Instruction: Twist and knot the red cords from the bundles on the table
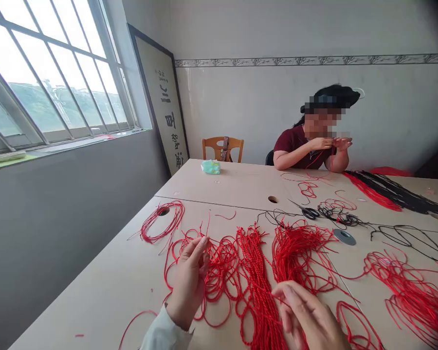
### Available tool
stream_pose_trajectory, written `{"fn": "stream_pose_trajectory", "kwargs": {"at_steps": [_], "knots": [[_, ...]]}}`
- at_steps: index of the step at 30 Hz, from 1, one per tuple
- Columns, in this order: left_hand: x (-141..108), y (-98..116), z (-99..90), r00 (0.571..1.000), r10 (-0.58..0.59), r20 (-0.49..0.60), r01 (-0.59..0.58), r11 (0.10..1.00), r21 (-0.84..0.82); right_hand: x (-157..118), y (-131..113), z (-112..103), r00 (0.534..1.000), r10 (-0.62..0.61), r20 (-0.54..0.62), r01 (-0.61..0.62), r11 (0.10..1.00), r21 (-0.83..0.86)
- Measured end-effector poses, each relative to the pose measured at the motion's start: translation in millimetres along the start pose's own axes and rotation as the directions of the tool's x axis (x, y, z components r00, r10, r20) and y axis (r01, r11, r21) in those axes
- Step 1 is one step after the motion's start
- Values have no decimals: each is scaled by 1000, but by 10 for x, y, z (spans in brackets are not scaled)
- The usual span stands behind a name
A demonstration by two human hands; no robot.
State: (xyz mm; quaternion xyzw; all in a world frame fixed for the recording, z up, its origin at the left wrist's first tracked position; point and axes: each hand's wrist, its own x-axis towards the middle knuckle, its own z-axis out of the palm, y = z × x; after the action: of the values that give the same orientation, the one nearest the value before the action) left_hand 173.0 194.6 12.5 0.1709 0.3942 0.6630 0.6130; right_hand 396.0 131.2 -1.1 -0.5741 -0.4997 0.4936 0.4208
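Observation:
My left hand [190,277] is closed in a pinch on a thin red cord [208,223], whose short end stands up above the thumb and fingertip. Lower and to the right, my right hand [308,316] has its thumb and fingers pressed together on a red cord, partly lost against the red behind it. Beneath and between the hands lies a long bundle of twisted red cords [257,272] with knotted ends. Loose red loops [221,267] spread behind my left hand, and another red bundle [295,248] lies just beyond my right hand.
A coiled red cord [146,228] lies at left. Black-handled scissors [309,213], tangled black cord [337,216] and a grey disc [344,236] lie further back. More red cord [416,296] is at right. Across the table [95,291], a person [295,150] handles red cord near a tissue pack [210,167].

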Motion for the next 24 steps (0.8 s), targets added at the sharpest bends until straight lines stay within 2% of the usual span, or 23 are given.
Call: {"fn": "stream_pose_trajectory", "kwargs": {"at_steps": [1,2,4,7,9,11,14,17,19,21,24], "knots": [[-30,9,14,999,-15,30,14,1000,22,63,18,-50,999,7,33,-7,1000,-16],[-60,10,29,998,-32,59,28,998,54,126,49,-86,1000,-12,15,12,1000,-21],[-110,-12,53,992,-79,101,62,986,155,233,118,-122,990,-132,-48,128,989,-72],[-143,-99,66,984,-122,130,78,950,301,293,152,-106,934,-338,-116,310,928,-207],[-155,-170,67,976,-137,170,63,922,382,261,111,-63,907,-408,-105,372,892,-255],[-183,-233,78,962,-153,224,35,889,457,202,43,3,905,-418,-82,387,887,-251],[-273,-305,117,935,-174,308,-23,839,544,129,-31,130,931,-359,-71,345,925,-159],[-385,-376,157,895,-189,403,-86,815,572,114,-24,220,949,-307,-78,305,952,-34],[-447,-427,174,881,-175,439,-126,808,575,126,14,234,941,-329,-81,330,944,-3],[-493,-470,187,893,-160,421,-126,808,575,138,58,222,931,-355,-87,356,935,-10],[-535,-499,214,921,-219,324,11,843,538,137,99,207,924,-364,-121,359,932,-55]]}}
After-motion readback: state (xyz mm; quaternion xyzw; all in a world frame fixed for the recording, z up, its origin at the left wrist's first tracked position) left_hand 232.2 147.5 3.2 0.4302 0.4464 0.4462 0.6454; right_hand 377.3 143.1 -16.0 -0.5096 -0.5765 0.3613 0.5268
